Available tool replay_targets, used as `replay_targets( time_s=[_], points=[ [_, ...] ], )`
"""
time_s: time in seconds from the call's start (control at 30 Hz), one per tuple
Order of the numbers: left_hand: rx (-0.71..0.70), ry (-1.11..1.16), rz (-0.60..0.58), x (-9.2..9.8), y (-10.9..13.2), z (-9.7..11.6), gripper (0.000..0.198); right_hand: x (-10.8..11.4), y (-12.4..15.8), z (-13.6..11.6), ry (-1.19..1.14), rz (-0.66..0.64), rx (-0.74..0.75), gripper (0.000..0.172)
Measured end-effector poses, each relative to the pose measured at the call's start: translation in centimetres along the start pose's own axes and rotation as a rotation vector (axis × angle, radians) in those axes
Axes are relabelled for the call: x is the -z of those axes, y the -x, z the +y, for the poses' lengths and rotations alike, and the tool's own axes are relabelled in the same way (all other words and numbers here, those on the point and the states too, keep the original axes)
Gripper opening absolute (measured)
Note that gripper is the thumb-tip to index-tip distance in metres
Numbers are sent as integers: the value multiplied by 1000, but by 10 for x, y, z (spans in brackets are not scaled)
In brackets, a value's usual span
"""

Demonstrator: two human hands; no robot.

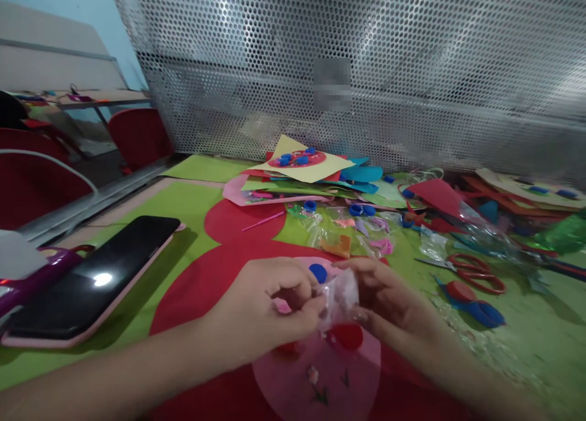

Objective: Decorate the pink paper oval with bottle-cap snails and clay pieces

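Observation:
Between my two hands is a small clear plastic bag (342,296) with something whitish in it. My left hand (274,299) pinches the bag's left side between thumb and fingers. The fingers of my right hand (389,299) curl around its right side. Beneath them lies a pink paper oval (315,372) on a large red paper shape (196,299). A blue disc (317,273) and a red piece (347,335) rest on the pink paper. Nearer me are a small pale pink flower (312,374) and bits of green. My hands cover part of the oval.
A phone (96,280) lies at the left beside a purple tool (59,271). Stacked coloured papers (315,171) stand at the back against a perforated metal panel (274,61). Red-handled scissors (476,271), blue rings (485,313) and small plastic bags (336,241) are scattered at the right.

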State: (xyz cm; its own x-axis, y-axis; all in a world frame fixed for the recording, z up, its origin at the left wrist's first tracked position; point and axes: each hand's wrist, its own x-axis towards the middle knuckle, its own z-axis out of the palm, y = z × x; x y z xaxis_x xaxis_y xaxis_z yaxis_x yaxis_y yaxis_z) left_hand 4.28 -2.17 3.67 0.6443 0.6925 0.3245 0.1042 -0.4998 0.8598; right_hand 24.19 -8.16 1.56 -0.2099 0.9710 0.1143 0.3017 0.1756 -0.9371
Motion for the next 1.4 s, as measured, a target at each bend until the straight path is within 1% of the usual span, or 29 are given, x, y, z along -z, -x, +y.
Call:
replay_targets(
  time_s=[0.1, 0.17, 0.23, 0.27, 0.33, 0.4, 0.47, 0.5, 0.53, 0.6, 0.7, 0.8, 0.87, 0.93, 1.03, 1.1, 1.17, 1.23, 1.3, 1.37, 1.4],
  points=[
    [117, 16, 71, 0, 0, -4, 26, -2, -1, 1, -15, 116, -46, 26],
    [156, 83, 104, 0, 1, -6, 24, -3, -1, 1, -42, 169, -79, 25],
    [166, 134, 114, 0, 1, -7, 22, -4, 1, -2, -76, 207, -114, 24],
    [151, 119, 113, 0, 1, -7, 19, -5, 1, -3, -88, 224, -123, 23],
    [93, 3, 81, 1, 2, -9, 10, -6, 1, -6, -96, 225, -111, 23],
    [47, -80, 66, 1, 3, -10, 7, -6, 0, -9, -89, 189, -43, 20],
    [48, -49, 106, 0, 4, -12, 9, -6, -2, -10, -67, 157, 15, 17],
    [45, -27, 129, 0, 5, -13, 11, -5, -3, -11, -58, 144, 17, 19],
    [28, -21, 145, 0, 6, -14, 13, -5, -4, -11, -57, 132, 1, 23],
    [-54, -74, 127, 0, 7, -15, 13, -5, -4, -10, -81, 103, -69, 29],
    [-194, -165, 102, 3, 6, -14, 14, -5, -3, -9, -149, 67, -161, 29],
    [-278, -232, 117, 5, 5, -12, 16, -5, -2, -6, -224, 63, -169, 29],
    [-295, -266, 89, 5, 4, -11, 20, -5, -1, -5, -261, 64, -146, 29],
    [-231, -243, 44, 5, 3, -9, 20, -5, 0, -3, -251, 57, -123, 29],
    [-56, -118, -13, 2, 1, -6, 15, -7, 1, -2, -178, 29, -121, 31],
    [45, -41, -21, 1, 1, -5, 14, -8, 2, -3, -151, 10, -128, 32],
    [115, -1, -13, -1, 2, -5, 15, -9, 1, -3, -151, -5, -119, 32],
    [147, 31, -33, -2, 1, -6, 19, -10, -1, -4, -140, -29, -99, 33],
    [160, 83, -81, -2, 0, -6, 22, -10, -3, -4, -112, -48, -86, 33],
    [178, 122, -108, -3, -1, -7, 21, -10, -4, -3, -85, -58, -79, 32],
    [190, 132, -100, -3, -1, -8, 20, -10, -4, -3, -73, -56, -72, 32]
  ],
)
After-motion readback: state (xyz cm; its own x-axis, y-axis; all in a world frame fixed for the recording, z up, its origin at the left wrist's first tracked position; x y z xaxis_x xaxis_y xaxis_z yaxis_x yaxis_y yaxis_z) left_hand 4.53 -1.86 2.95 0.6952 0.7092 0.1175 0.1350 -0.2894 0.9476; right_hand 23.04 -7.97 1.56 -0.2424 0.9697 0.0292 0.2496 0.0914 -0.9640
